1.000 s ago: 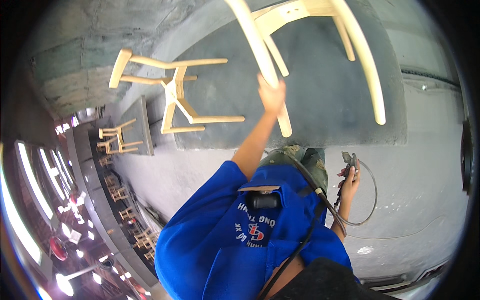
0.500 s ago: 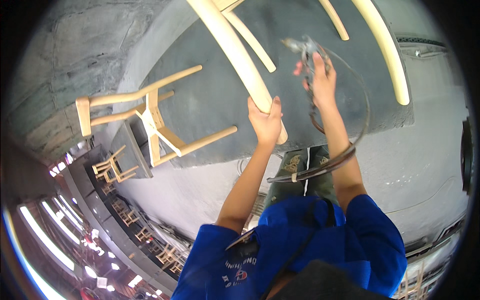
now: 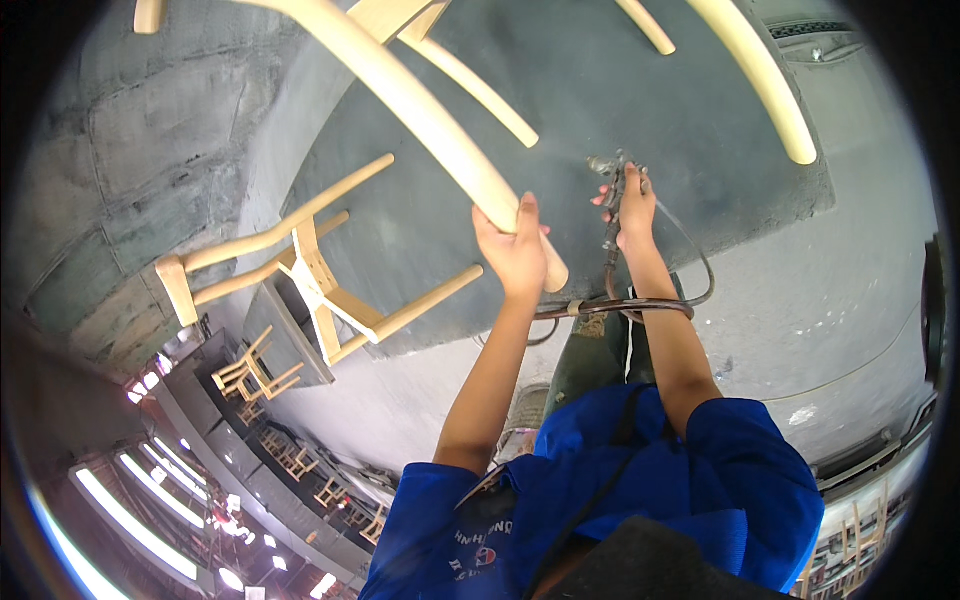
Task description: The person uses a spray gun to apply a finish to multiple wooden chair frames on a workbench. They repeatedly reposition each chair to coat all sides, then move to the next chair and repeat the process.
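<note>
1. Fingers of my left hand [image 3: 513, 252] are wrapped round one thick, curved rail [image 3: 435, 130] of a big, pale, bare-wood chair frame [image 3: 388, 16], close to the near end, with the tip poking out past my grip.
2. Got my right hand [image 3: 636, 208] closed around a dull grey metal spray gun [image 3: 617, 182], front end facing left. Can't honestly tell whether the trigger's squeezed, it's tiny from up here.
3. Dark brown, skinny hose [image 3: 650, 304] hangs off the gun in a loop and crosses my right forearm [image 3: 682, 350].
4. Big frame's over a wide, flat, dark grey slab [image 3: 590, 110]; a second pale wooden chair [image 3: 316, 283] is off left, near the slab's edge.
</note>
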